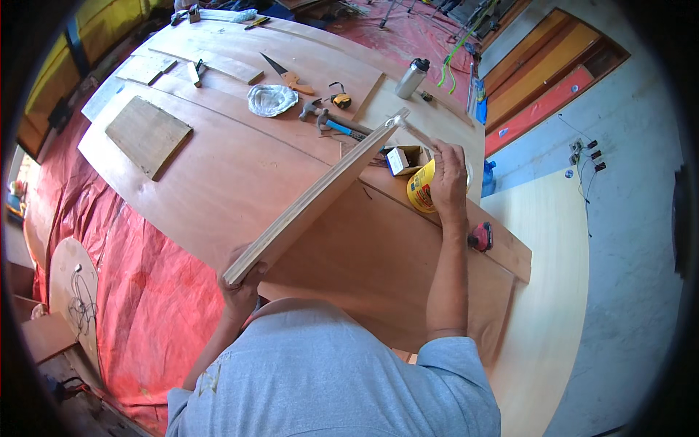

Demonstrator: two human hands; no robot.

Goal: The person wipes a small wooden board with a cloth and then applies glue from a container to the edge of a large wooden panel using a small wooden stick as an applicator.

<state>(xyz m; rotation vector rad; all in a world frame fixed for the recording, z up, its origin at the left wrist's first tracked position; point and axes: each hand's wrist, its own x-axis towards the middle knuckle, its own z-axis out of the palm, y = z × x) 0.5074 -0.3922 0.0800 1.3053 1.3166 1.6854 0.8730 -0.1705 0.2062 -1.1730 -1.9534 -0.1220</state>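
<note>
My left hand (243, 278) grips the near end of a wooden board (322, 202), which stands on edge and slants away to the upper right. At its far end, my right hand (450, 175) holds a thin stick-like tool (418, 134), whose tip touches the board's upper edge beside some whitish material; its exact kind is unclear. A yellow tub (420, 191) stands just behind my right hand, partly hidden by it. An open small cardboard box (408, 159) sits by the tub. All are over a large plywood sheet (229, 164).
Beyond the board lie two claw hammers (338, 127), a tape measure (342, 100), a handsaw (289, 75) and a crumpled white cloth (272, 100). A metal bottle (411, 79) stands farther back. A loose wood piece (148, 136) is at left, a red tool (481, 237) at right.
</note>
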